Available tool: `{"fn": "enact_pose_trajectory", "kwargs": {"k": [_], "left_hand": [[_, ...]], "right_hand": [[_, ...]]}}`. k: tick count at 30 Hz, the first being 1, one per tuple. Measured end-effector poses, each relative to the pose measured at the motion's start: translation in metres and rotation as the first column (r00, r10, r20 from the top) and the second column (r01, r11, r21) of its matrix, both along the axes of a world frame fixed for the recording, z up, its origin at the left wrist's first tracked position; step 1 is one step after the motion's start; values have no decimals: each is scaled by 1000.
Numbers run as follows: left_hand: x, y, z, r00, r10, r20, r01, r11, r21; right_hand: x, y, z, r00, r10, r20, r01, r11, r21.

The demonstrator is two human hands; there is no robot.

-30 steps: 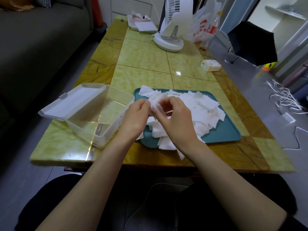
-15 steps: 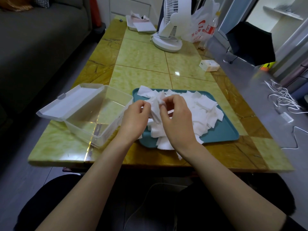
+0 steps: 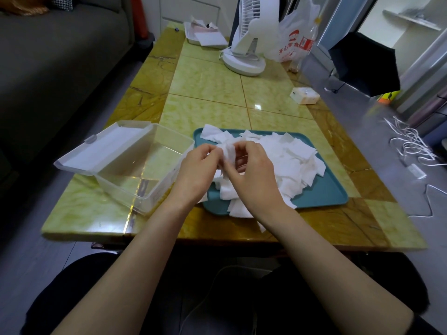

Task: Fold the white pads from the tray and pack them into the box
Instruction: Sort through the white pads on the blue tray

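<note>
Pinching one small white square pad [image 3: 228, 153] between them, the left hand [image 3: 197, 174] and the right hand [image 3: 254, 180] hold it raised above the near left part of the flat teal plastic tray [image 3: 321, 193], each with fingers curled onto the pad. The loose heap of white pads [image 3: 287, 163] covers most of that tray, several hanging over its near edge. The clear rectangular plastic box [image 3: 145, 170] stands just left of the tray on the yellow-green tiled table [image 3: 212, 81], its hinged lid [image 3: 106, 147] lying open to the left.
</note>
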State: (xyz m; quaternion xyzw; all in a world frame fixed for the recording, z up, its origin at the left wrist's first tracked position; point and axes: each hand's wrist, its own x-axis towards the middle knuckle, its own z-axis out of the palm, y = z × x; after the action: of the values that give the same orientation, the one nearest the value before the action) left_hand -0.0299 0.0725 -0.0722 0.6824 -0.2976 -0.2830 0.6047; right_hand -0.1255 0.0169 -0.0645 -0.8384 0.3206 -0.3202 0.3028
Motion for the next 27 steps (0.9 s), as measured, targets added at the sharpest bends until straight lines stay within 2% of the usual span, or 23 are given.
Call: {"fn": "enact_pose_trajectory", "kwargs": {"k": [3, 10, 16, 27], "left_hand": [[0, 4, 4, 998, -31, -50, 30, 999, -32], [-2, 8, 3, 997, -66, 33, 66, 998, -10], [-1, 6, 1, 996, -41, 76, 42, 999, -16], [-1, 2, 1, 996, 21, 88, -19, 1000, -20]], "right_hand": [[-2, -3, 5, 999, 3, 41, -5, 999, 46], [-7, -7, 8, 999, -1, 34, 0, 999, 53], [-8, -11, 9, 1000, 3, 3, -3, 999, 44], [-4, -4, 8, 999, -35, 39, 33, 999, 42]]}}
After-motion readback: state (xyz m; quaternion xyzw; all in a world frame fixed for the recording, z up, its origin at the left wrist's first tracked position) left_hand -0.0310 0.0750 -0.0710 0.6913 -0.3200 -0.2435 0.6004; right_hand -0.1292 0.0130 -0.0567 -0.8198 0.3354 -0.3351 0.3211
